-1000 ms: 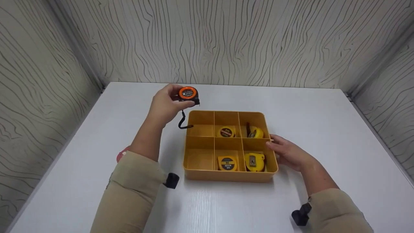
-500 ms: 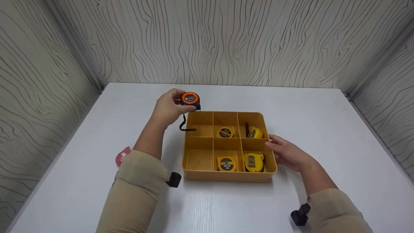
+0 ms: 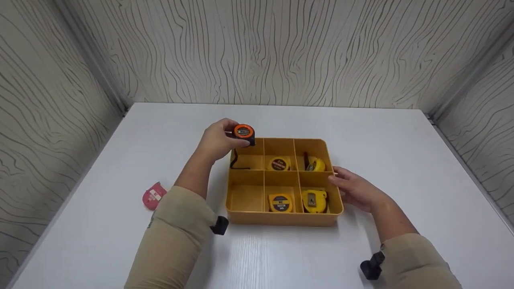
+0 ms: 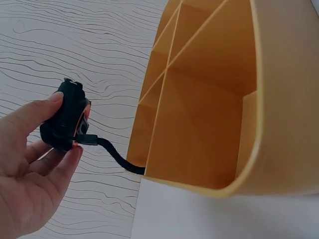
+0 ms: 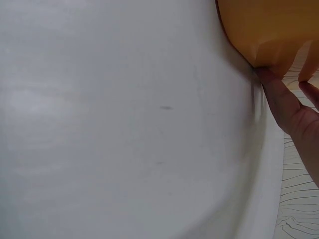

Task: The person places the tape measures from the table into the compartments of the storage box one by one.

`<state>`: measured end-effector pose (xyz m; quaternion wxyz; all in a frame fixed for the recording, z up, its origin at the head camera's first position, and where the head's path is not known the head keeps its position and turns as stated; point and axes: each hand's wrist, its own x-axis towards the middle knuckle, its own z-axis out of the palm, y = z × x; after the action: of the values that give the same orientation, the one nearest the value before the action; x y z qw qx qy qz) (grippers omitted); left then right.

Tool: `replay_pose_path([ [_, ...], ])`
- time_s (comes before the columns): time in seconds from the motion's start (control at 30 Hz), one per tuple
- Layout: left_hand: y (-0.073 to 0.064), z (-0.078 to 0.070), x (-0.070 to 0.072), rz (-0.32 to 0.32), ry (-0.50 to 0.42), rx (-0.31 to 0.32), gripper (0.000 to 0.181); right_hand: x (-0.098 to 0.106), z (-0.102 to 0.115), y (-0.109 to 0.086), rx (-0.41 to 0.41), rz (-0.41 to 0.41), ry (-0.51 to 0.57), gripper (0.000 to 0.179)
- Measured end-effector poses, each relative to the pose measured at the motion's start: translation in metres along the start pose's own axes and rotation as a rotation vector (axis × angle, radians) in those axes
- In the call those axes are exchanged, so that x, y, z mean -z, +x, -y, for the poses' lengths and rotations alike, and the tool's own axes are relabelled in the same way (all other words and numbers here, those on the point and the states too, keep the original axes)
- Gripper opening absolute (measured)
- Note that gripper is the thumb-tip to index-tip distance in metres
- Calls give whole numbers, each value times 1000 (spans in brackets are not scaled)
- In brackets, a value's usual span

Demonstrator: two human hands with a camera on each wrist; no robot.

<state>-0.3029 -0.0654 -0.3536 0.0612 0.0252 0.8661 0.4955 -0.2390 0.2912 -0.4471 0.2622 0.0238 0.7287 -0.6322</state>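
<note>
My left hand (image 3: 217, 141) pinches an orange and black tape measure (image 3: 244, 131) between thumb and fingers. It is over the back left compartment of a yellow divided box (image 3: 283, 219). A black wrist strap (image 4: 115, 157) hangs from the tape measure; in the head view its end reaches down within that compartment. My right hand (image 3: 357, 189) lies against the box's right wall, its fingers touching the outside. In the right wrist view, the fingertips (image 5: 266, 74) meet the box wall. The front left compartment holds nothing.
Yellow tape measures sit in the box: back middle (image 3: 279, 163), back right (image 3: 316, 164), front middle (image 3: 280, 203) and front right (image 3: 315, 201). A pink tape measure (image 3: 153, 196) lies on the white table (image 3: 100, 168), left of the box. Patterned panels (image 3: 257, 52) surround the table.
My left hand has carried the orange and black tape measure right and nearer, from behind the box to over its back left compartment. My right hand stays at the box's side.
</note>
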Motion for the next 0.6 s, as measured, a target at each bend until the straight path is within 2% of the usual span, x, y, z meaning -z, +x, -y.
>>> replay_pose_path([
  [0.3,2,9,-8,38,74,-2,46,-1,1,-2,3,5,17,63],
  [0.6,1,17,-12,53,77,59,45,-1,1,-1,0,0,10,62],
])
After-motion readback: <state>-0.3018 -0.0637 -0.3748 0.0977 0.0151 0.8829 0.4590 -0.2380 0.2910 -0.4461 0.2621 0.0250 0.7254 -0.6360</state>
